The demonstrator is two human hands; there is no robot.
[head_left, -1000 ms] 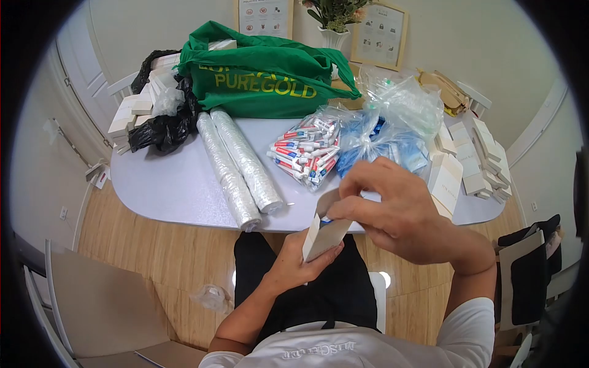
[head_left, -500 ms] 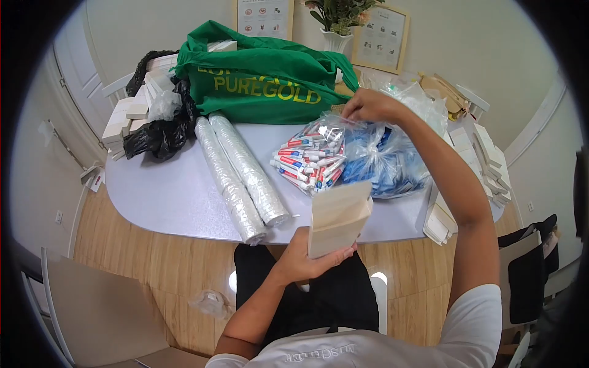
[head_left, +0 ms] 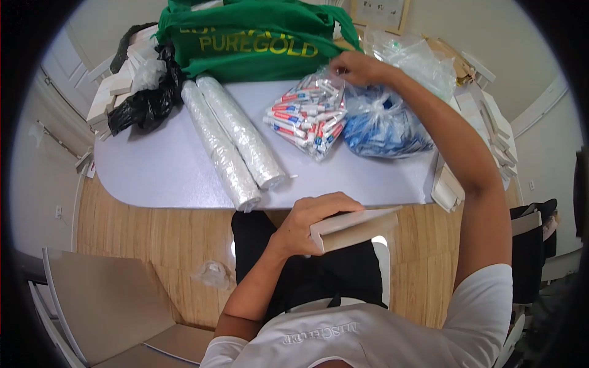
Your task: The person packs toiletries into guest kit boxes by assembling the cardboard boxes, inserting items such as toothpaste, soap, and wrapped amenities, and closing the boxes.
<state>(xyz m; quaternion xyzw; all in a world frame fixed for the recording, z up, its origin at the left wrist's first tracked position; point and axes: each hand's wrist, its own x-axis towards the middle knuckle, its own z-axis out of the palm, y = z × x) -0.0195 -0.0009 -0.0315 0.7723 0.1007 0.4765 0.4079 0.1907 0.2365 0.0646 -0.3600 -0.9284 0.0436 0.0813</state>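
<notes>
My left hand (head_left: 313,224) is wrapped around a small cream cardboard box (head_left: 359,229), held on its side over my lap with its open end toward the right. Out over the table, my right hand (head_left: 362,67) pinches the gathered top of a clear plastic bag of toothpaste tubes (head_left: 307,119). The fingertips are partly hidden by the wrist angle and the plastic. Right beside that bag sits a knotted clear bag of blue packets (head_left: 386,129), below my right forearm.
Two long rolls wrapped in clear plastic (head_left: 230,141) lie left of the toothpaste. Behind stands a green cloth bag (head_left: 257,46). A black plastic bag (head_left: 147,107) and white boxes (head_left: 101,104) are at the left; more flat boxes (head_left: 448,187) lie at the right edge.
The box in my left hand has turned from upright onto its side. My right hand has pulled the toothpaste bag slightly away from the blue packets. The view has tilted downward.
</notes>
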